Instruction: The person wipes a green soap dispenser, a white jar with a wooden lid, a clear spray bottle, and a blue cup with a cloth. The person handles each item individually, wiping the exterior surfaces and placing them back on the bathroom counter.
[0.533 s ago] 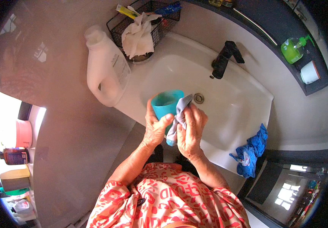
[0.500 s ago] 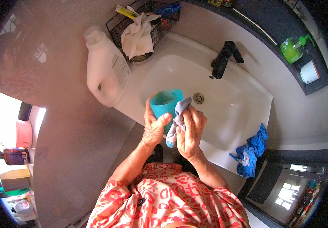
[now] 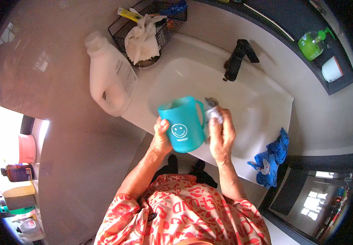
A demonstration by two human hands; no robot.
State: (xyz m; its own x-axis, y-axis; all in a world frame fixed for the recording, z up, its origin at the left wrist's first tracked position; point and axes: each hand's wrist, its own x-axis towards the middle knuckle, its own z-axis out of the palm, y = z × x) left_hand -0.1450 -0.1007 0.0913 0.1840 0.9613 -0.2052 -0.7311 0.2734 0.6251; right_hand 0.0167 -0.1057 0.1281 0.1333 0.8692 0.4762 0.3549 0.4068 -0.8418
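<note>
A turquoise plastic mug with a white smiley face on its side hangs over the near rim of the white sink. My left hand grips it from the left, thumb on the front and the other fingers hidden behind. The mug's handle points right, toward my right hand. Pinched in that hand is a light grey cloth, bunched up just beyond the handle and partly hidden by my fingers. Whether the cloth touches the handle I cannot tell.
A black faucet stands at the sink's back. To the left are a large white jug and a wire basket with a draped pale cloth. Crumpled blue gloves lie on the right rim. A green soap bottle sits on the dark shelf.
The mug has turned, bringing its smiley face and handle into view. My right hand has moved right with the cloth, away from the mug's wall to beside its handle.
</note>
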